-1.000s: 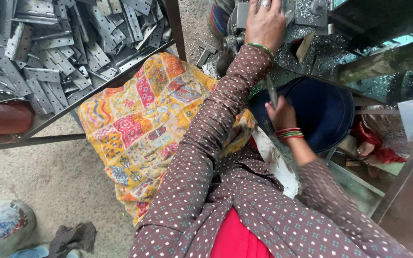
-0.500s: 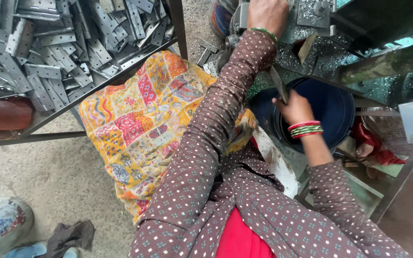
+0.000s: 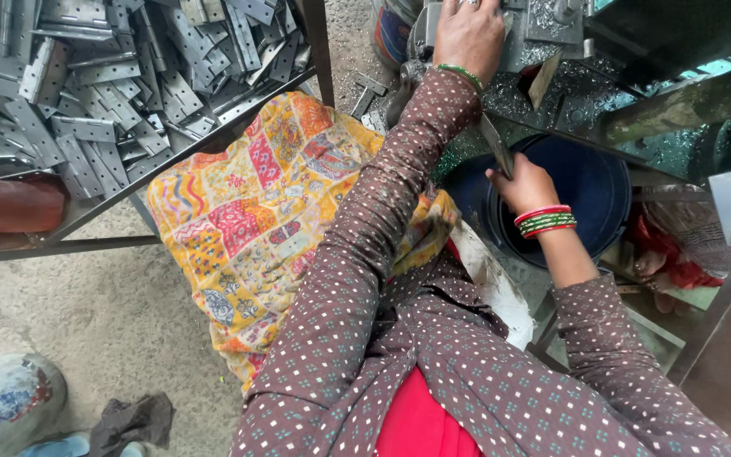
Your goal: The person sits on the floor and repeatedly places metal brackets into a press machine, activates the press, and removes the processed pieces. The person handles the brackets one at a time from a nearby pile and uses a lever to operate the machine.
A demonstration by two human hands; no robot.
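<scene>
My left hand [image 3: 468, 35] reaches far up and rests with curled fingers on the grey metal press machine [image 3: 552, 34] at the top. My right hand [image 3: 524, 184], with red and green bangles at the wrist, pinches a flat grey metal strip [image 3: 496, 145] that stands tilted above a dark blue bucket [image 3: 592, 188]. Both arms are in brown dotted sleeves.
A large pile of grey metal hinge plates [image 3: 103, 80] lies on a framed tray at the upper left. A yellow patchwork cloth [image 3: 255, 220] covers the seat beside me. A sack [image 3: 2, 402] and a dark rag [image 3: 133, 421] lie on the concrete floor at lower left.
My right hand with the strip has lifted and moved slightly right over the bucket. My left hand has shifted a little higher on the machine.
</scene>
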